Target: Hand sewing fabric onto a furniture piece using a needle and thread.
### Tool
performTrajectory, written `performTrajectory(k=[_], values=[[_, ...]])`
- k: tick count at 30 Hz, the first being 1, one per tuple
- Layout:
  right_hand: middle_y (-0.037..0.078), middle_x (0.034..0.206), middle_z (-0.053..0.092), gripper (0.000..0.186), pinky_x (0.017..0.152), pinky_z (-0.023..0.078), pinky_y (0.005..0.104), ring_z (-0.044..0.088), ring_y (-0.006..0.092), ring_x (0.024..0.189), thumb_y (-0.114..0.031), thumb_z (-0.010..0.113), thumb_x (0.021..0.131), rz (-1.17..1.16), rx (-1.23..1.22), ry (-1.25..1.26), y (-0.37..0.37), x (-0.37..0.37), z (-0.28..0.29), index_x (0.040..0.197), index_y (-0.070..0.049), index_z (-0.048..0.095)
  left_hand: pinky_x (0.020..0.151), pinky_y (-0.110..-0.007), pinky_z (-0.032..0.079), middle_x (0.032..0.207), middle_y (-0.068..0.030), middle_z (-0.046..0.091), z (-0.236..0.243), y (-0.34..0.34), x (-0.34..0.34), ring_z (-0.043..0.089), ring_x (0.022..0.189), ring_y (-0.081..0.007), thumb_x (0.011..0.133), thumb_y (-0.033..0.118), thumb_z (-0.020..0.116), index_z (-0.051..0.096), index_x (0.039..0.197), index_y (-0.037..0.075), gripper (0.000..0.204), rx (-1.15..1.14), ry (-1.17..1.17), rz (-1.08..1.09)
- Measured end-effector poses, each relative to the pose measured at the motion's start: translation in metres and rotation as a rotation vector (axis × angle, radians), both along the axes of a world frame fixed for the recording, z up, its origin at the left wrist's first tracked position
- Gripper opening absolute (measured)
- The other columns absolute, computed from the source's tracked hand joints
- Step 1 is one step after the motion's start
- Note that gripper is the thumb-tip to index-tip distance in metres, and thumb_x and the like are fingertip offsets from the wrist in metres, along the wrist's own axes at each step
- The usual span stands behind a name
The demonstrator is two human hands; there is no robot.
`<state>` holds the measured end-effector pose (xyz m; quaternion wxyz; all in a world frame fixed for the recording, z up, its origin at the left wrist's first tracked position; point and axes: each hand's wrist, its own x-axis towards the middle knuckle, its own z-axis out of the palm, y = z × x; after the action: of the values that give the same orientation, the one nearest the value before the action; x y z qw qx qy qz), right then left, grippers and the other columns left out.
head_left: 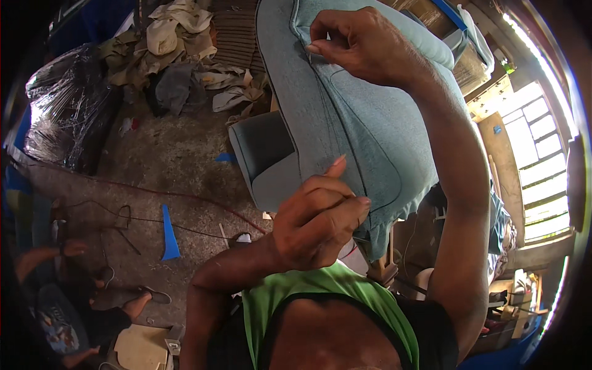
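Observation:
A sofa covered in blue-grey fabric [382,117] stands before me, with a dark seam or piping line running down it. My right hand [364,46] is over its far part, thumb and forefinger pinched on a thin needle-like thing at the fabric. From there dark thread [359,120] trails down the cover and loops round to the right. Nearer to me, my left hand [320,219] is curled above the sofa's near end. The thread's loop appears to run to its fingertips; the exact hold is hidden.
Fabric scraps [179,55] are heaped at the far left beside a plastic-wrapped bundle [61,111]. A blue strip [169,234] and a cord [185,196] lie on the floor. Another person [68,302] is at the lower left. A bright window [542,160] is on the right.

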<state>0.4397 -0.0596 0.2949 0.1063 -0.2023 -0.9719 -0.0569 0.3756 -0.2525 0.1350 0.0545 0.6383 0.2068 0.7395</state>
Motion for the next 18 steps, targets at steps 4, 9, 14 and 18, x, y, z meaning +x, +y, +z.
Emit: performTrajectory(k=[4, 9, 14, 18], values=[[0.015, 0.072, 0.067, 0.019, 0.064, 0.051, 0.0393, 0.066, 0.0261, 0.067, -0.020, 0.070, 0.089, 0.041, -0.209, 0.042, -0.008, -0.007, 0.015, 0.090, -0.001, 0.069, 0.104, -0.053, 0.051, 0.090, -0.0120, 0.063, -0.001, -0.003, -0.003, 0.065, 0.085, -0.0259, 0.078, -0.008, 0.066, 0.068, 0.103, -0.007, 0.025, -0.002, -0.016, 0.007], [0.013, 0.073, 0.068, 0.021, 0.064, 0.050, 0.0375, 0.066, 0.0230, 0.068, -0.021, 0.069, 0.088, -0.023, -0.315, -0.280, 0.002, -0.026, 0.034, 0.092, -0.001, 0.072, 0.103, -0.054, 0.051, 0.086, -0.0119, 0.064, 0.009, -0.017, -0.023, 0.065, 0.082, -0.0254, 0.079, -0.010, 0.065, 0.068, 0.101, -0.007, 0.022, -0.079, 0.037, 0.022], [0.008, 0.077, 0.071, 0.020, 0.061, 0.052, 0.0342, 0.067, 0.0183, 0.067, -0.021, 0.075, 0.087, -0.109, -0.545, -0.505, 0.028, -0.051, 0.041, 0.093, -0.001, 0.074, 0.100, -0.059, 0.051, 0.084, -0.0160, 0.065, 0.005, -0.017, -0.036, 0.065, 0.081, -0.0269, 0.082, -0.016, 0.063, 0.065, 0.099, -0.007, 0.020, -0.080, -0.150, 0.061], [0.007, 0.078, 0.071, 0.021, 0.061, 0.052, 0.0338, 0.067, 0.0166, 0.067, -0.021, 0.075, 0.087, -0.252, -0.683, -0.558, 0.018, -0.066, 0.045, 0.093, -0.002, 0.074, 0.102, -0.058, 0.050, 0.088, -0.0188, 0.065, 0.002, -0.019, -0.055, 0.063, 0.082, -0.0239, 0.091, -0.009, 0.054, 0.060, 0.102, -0.006, 0.014, -0.045, -0.398, -0.038]])
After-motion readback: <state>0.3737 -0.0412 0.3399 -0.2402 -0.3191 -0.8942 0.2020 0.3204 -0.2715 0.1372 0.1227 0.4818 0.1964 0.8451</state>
